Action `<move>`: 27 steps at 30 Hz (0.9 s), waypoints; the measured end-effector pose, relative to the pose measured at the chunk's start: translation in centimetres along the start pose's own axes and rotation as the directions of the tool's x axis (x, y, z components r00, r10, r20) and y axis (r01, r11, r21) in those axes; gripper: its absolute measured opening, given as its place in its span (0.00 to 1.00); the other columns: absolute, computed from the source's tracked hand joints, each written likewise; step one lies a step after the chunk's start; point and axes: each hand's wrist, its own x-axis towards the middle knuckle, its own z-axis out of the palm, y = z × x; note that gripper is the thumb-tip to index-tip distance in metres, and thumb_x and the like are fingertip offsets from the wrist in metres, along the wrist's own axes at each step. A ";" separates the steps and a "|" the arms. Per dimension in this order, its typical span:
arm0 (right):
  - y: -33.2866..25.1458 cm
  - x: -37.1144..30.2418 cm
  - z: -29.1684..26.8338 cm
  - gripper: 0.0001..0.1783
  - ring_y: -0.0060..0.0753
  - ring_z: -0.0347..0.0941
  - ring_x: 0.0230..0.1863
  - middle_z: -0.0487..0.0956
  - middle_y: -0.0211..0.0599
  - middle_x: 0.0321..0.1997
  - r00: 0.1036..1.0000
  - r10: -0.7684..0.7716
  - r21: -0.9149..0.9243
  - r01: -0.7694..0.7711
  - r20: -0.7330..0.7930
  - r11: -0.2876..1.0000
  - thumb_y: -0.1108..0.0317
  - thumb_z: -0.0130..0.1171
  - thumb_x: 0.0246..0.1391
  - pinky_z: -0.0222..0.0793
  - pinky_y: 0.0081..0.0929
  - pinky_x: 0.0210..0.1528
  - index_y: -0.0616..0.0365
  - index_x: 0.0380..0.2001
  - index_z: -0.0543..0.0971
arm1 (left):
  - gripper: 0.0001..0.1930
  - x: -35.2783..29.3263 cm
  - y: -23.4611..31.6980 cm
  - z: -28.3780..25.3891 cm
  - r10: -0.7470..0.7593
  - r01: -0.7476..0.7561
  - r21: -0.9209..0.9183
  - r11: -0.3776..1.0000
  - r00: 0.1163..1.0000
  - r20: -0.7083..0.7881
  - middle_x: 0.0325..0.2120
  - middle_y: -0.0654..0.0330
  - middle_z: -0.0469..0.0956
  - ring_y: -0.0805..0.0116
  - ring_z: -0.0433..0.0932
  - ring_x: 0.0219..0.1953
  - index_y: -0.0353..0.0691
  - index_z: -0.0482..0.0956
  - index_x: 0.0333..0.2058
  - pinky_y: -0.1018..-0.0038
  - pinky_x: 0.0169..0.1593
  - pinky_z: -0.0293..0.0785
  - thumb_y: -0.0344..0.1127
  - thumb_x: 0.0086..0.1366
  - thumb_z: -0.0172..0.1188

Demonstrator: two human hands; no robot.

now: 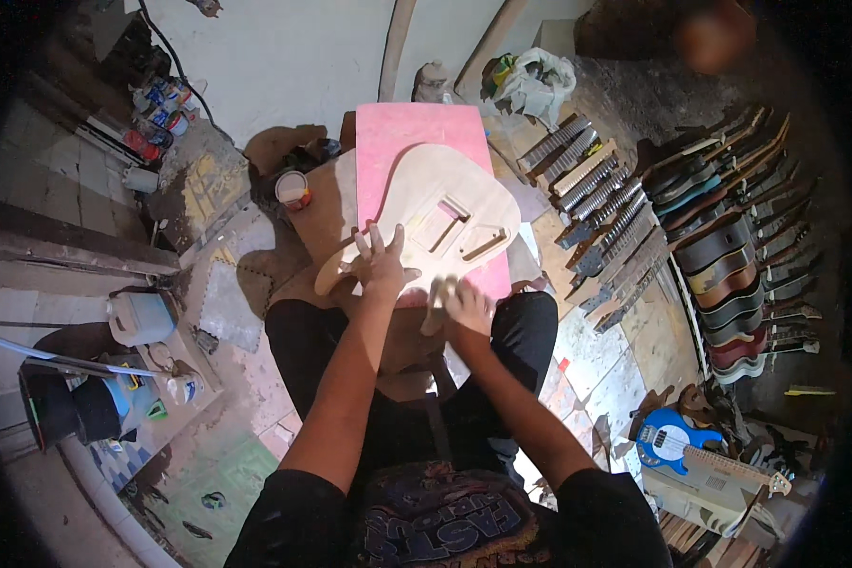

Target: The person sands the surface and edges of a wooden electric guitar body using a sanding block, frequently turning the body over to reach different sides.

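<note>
A pale bare-wood electric guitar body (434, 175) with routed pickup and control cavities lies flat on a pink board (417, 123) in front of my lap. My left hand (381, 260) rests on the body's left part, fingers spread, pressing it from above. At the near edge of the body, my right hand (470, 308) is closed around a small folded tan piece that looks like sandpaper (437, 293). Motion blurs that hand a little, and part of the folded piece is hidden by the fingers.
A small can (292, 190) stands left of the board. To the right lie several guitar necks (592, 180), with a row of hanging guitar bodies (719, 275) beyond. A blue bass guitar (670, 440) sits lower right. A plastic jug (140, 317) stands at left, a white bag (537, 87) at the back.
</note>
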 end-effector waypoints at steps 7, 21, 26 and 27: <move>0.0 -0.7 2.5 0.25 0.46 0.71 0.61 0.72 0.37 0.65 0.981 -0.003 -0.040 -0.005 -0.192 0.999 0.60 0.56 0.55 0.69 0.53 0.53 0.42 0.59 0.77 | 0.57 -0.1 0.2 -1.1 -0.026 0.025 0.026 0.999 1.000 0.018 0.78 0.56 0.39 0.42 0.34 0.78 0.75 0.47 0.75 0.19 0.64 0.51 0.67 0.51 0.73; -2.5 -6.2 0.5 0.26 0.54 0.70 0.61 0.74 0.46 0.62 0.999 -0.045 0.256 0.049 -0.021 0.965 0.67 0.61 0.54 0.64 0.50 0.63 0.47 0.58 0.78 | 0.61 1.6 -0.6 2.1 0.070 -0.081 -0.104 0.991 0.992 -0.103 0.78 0.46 0.37 0.31 0.32 0.77 0.72 0.50 0.75 0.26 0.69 0.48 0.62 0.45 0.78; -1.8 -7.8 -2.7 0.26 0.58 0.75 0.55 0.79 0.50 0.56 0.985 0.124 0.594 -0.029 -0.120 0.804 0.70 0.67 0.52 0.67 0.46 0.60 0.58 0.56 0.77 | 0.71 -0.7 2.8 0.9 0.035 -0.069 -0.271 0.960 0.991 -0.129 0.75 0.30 0.36 0.30 0.31 0.77 0.47 0.46 0.77 0.37 0.75 0.38 0.71 0.41 0.76; -1.1 -7.8 -2.9 0.25 0.56 0.76 0.56 0.78 0.52 0.58 0.979 0.127 0.632 0.001 -0.158 0.775 0.70 0.70 0.53 0.69 0.43 0.60 0.62 0.54 0.76 | 0.71 -1.5 2.8 1.6 0.011 -0.048 -0.243 0.969 0.989 -0.149 0.75 0.31 0.35 0.29 0.31 0.77 0.47 0.46 0.77 0.37 0.75 0.39 0.71 0.41 0.76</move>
